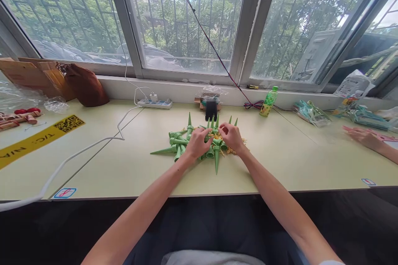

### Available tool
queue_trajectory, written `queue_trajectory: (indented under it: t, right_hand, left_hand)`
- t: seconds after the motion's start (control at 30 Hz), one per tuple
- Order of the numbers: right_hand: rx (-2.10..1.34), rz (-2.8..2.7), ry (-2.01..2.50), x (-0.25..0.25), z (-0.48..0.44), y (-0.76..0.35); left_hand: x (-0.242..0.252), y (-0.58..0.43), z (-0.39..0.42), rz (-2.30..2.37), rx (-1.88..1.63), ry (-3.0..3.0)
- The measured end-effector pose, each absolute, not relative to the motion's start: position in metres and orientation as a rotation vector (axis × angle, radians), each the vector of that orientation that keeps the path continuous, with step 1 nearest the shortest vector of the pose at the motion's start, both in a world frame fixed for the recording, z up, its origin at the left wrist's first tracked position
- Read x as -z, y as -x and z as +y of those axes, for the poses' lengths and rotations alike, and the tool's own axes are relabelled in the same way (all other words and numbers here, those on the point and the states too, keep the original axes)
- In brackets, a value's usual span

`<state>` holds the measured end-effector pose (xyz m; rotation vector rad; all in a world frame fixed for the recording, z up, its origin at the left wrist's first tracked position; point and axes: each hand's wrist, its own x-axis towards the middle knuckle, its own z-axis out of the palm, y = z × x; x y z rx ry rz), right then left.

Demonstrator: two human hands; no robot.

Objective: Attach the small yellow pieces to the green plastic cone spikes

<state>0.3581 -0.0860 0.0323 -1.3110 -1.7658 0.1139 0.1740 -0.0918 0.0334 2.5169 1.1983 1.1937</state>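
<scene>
A heap of green plastic cone-shaped spikes (217, 163) lies on the pale table, several standing point up and others on their sides. Small yellow pieces (230, 150) are scattered among them, mostly on the right side. My left hand (200, 142) is over the middle of the heap, thumb and fingers drawn together. Close beside it, my right hand (231, 136) is also pinched, just above the yellow pieces. Whatever either hand holds is too small or too hidden to make out.
Behind the heap stands a small box with a blurred dark item (211, 109). A power strip (155, 103) and white cable (93, 145) lie left; a green drink bottle (269, 101) and bagged items (311, 113) sit right. Another person's hand (365, 136) rests at the far right.
</scene>
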Motion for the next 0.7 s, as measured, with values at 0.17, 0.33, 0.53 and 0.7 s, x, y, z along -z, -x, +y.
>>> queue_trajectory:
  t: [0.17, 0.33, 0.53, 0.7]
  right_hand:
    - [-0.107, -1.891, 1.313, -0.0266, -0.0802, -0.3594]
    - [-0.145, -1.936, 1.376, -0.0264, -0.0801, -0.3603]
    - [-0.163, -1.99, 1.447, -0.0271, -0.0796, -0.3608]
    - [-0.188, -2.013, 1.455, -0.0245, -0.0763, -0.3616]
  left_hand:
    - [-0.0294, -0.1735, -0.0893, 1.306, -1.096, -2.562]
    - [-0.0273, -0.1737, -0.0881, 1.325, -1.022, -2.489]
    - [-0.0255, -0.1738, -0.0867, 1.321, -0.994, -2.467]
    - [-0.0253, -0.1738, -0.0872, 1.338, -0.975, -2.473]
